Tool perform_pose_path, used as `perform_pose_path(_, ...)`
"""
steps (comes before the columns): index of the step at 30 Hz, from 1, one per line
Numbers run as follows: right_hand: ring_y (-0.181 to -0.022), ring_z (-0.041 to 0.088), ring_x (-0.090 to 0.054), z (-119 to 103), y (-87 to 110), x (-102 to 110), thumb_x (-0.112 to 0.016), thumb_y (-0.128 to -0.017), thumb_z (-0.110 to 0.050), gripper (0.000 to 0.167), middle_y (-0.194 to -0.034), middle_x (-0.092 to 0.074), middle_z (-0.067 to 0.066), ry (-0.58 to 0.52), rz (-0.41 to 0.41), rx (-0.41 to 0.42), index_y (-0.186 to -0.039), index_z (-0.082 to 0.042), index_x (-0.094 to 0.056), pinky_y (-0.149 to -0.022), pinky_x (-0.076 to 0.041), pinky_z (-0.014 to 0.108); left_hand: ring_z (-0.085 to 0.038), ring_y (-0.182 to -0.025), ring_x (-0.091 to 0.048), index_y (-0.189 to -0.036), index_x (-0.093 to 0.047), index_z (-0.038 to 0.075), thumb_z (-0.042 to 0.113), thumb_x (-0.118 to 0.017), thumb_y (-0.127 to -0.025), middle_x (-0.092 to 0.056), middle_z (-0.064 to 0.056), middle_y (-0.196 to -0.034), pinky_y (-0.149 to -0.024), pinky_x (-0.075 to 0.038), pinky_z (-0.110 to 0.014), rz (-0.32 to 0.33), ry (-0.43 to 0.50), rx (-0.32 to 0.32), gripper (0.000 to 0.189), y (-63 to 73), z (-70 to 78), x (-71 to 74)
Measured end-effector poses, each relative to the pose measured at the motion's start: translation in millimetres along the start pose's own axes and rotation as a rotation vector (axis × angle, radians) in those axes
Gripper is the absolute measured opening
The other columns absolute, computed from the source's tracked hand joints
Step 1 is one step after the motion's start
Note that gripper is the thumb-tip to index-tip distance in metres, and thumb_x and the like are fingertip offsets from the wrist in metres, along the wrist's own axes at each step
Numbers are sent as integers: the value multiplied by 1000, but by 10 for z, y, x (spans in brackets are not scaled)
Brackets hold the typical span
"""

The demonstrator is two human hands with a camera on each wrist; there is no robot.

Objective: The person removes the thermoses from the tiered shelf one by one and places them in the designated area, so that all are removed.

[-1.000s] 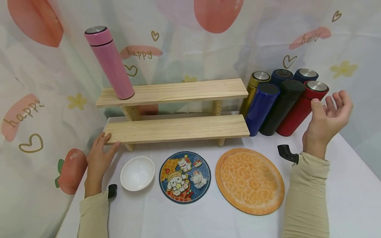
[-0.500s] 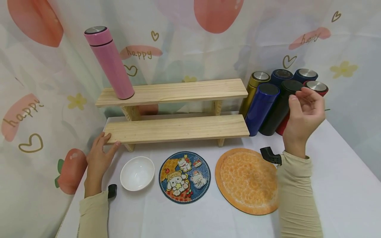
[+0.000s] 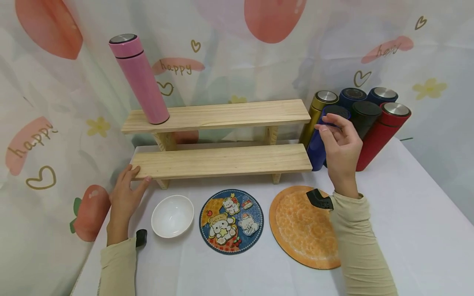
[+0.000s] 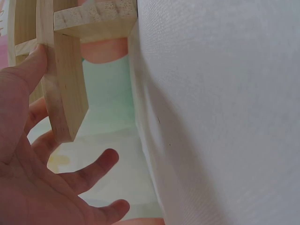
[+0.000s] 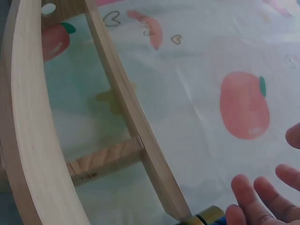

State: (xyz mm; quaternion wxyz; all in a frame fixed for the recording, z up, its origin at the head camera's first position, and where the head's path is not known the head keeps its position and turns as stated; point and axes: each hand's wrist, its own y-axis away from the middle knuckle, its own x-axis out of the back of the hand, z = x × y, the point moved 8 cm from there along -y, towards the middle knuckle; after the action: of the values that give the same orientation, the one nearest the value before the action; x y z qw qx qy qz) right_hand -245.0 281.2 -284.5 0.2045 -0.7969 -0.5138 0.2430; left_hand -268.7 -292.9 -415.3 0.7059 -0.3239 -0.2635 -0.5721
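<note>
My left hand grips the left end of the lower board of a two-step wooden shelf. In the left wrist view the thumb lies against the board's edge, two fingers are at its far side, and the others stick out free. My right hand hovers in front of a blue vacuum flask, fingers loosely bent, with nothing visible in it. Around it stand a gold flask, a black flask, a red flask and two navy flasks. A pink flask stands on the upper board's left end.
On the white-covered table, in front of the shelf, are a white bowl, a round cartoon mat and an orange round mat, partly covered by the right forearm. A patterned curtain hangs close behind.
My right hand has moved left, from beside the red flask past the black one to the blue flask. The left hand stays on the shelf.
</note>
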Motion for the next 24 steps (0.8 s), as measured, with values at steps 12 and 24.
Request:
perform_pose_path(12, -129, 29, -64, 119, 176, -521, -61, -106, -2, 46, -150, -55, 26, 66, -281, -59, -150, 8, -53, -107, -49, 26, -46, -157, -26, -162, -44, 2, 45, -67, -106, -26, -21, -174, -116, -13, -80, -5, -1, 7, 74, 1, -8, -8)
perform_pose_path(24, -144, 37, -51, 223, 423, -1110, -61, -105, 0, 59, -164, -42, 21, 4, -483, -145, -160, 6, -41, -115, -43, 35, -47, -157, -26, -161, -44, 2, 44, -67, -106, -26, -22, -173, -116, -14, -80, -3, -7, 7, 72, 16, 8, -6)
